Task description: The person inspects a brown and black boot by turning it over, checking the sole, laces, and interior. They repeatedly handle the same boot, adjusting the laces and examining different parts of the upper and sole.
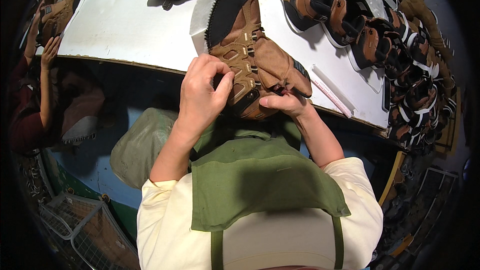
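A brown and black boot upper (272,57) with no sole lies across the near edge of the table, its toe pointing away from me. White lining (199,20) flares out past the zigzag stitching along its toe and left side. My right hand (289,104) grips the upper near the ankle opening, thumb on top and the other fingers hidden beneath. My left hand (202,87) is over the upper's left side, beside the eyelets, with thumb and forefinger pinched together. Whatever is between those fingertips is too small to make out.
Several brown and black boots (367,42) crowd the white table's (135,30) right side, and more are heaped beyond it. A clear packet with a red-marked strip (330,92) lies near the front edge. At far left, another person's hands (49,52) hold a boot (59,15).
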{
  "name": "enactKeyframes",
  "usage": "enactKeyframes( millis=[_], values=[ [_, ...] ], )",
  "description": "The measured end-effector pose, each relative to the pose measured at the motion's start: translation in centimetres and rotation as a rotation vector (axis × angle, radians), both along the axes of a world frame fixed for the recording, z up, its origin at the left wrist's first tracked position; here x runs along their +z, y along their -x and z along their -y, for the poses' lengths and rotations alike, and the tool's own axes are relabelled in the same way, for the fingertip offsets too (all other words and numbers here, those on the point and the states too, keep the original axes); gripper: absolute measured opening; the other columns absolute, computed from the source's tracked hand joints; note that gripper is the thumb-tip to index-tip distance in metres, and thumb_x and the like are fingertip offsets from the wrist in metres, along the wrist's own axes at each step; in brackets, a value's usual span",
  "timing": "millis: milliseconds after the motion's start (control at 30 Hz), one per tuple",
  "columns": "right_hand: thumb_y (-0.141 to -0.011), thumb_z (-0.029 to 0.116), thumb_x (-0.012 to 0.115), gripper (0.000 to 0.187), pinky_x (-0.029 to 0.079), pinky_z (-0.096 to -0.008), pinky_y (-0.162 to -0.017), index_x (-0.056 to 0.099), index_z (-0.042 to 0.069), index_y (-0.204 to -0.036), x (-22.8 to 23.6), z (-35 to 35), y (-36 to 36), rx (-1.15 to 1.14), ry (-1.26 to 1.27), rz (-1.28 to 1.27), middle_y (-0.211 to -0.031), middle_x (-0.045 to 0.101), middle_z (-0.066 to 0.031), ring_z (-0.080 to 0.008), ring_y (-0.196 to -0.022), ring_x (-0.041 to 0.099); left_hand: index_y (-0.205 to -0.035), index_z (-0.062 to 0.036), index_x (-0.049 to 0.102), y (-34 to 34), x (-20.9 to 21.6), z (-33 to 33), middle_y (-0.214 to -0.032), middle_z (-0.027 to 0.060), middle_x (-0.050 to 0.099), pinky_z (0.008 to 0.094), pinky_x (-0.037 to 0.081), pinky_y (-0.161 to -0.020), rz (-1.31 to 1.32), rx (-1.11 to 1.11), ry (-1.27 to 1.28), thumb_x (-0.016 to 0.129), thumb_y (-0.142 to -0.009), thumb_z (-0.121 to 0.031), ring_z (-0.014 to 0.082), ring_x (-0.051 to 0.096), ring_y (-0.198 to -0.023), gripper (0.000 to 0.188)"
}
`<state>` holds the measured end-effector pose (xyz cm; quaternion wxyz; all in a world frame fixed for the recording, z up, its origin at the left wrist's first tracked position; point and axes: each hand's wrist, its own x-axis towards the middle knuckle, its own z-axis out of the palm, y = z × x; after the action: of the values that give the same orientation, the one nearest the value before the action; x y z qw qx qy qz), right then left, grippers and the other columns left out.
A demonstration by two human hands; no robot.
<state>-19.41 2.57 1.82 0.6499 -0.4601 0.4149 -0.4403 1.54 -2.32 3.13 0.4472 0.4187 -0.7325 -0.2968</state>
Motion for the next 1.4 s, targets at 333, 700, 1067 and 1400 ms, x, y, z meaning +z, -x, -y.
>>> enactKeyframes(
  millis=[333,700,1067,1400],
  values=[
    [-0.073,0.005,0.073,0.066,0.042,-0.0339,-0.099,0.044,-0.001,-0.133,0.1,-0.1,-0.2,-0.027,-0.088,0.105,-0.125,0.055,-0.0101,-0.0209,-0.113,0.053,-0.083,0.0023,0.051,-0.4,-0.6,-0.1,-0.083,0.0102,0.050,0.0280,0.042,-0.072,-0.023,-0.095,-0.029,0.058,-0.081,0.001,0.0216,0.050,-0.077,0.007],
    [-0.071,0.005,0.072,0.066,0.043,-0.0331,-0.097,0.046,0.001,-0.132,-1.3,0.2,0.0,-0.039,-0.170,0.193,-0.121,0.057,-0.0087,-0.0194,-0.110,0.055,-0.086,-0.0007,0.053,-0.1,-1.8,-0.4,-0.094,0.0106,0.060,0.0304,0.041,-0.084,-0.090,-0.075,0.003,0.058,-0.083,0.001,0.0229,0.054,-0.090,0.006],
    [-0.069,0.007,0.072,0.067,0.044,-0.0335,-0.097,0.047,0.000,-0.131,-1.6,0.3,0.2,-0.046,-0.223,0.195,-0.120,0.059,-0.0093,-0.0197,-0.109,0.056,-0.088,-0.0007,0.053,0.4,-3.4,-0.3,-0.092,0.0135,0.057,0.0370,0.042,-0.076,-0.060,0.014,0.240,0.063,-0.076,0.005,0.0302,0.054,-0.084,0.017],
    [-0.071,0.004,0.071,0.063,0.046,-0.0344,-0.096,0.048,0.000,-0.129,-2.0,0.6,0.8,-0.089,-0.250,0.319,-0.118,0.060,-0.0108,-0.0207,-0.107,0.059,-0.089,0.0002,0.054,1.6,-3.7,-0.2,-0.096,0.0139,0.056,0.0381,0.043,-0.074,0.003,0.058,0.351,0.064,-0.074,0.005,0.0304,0.054,-0.082,0.019]
  ],
)
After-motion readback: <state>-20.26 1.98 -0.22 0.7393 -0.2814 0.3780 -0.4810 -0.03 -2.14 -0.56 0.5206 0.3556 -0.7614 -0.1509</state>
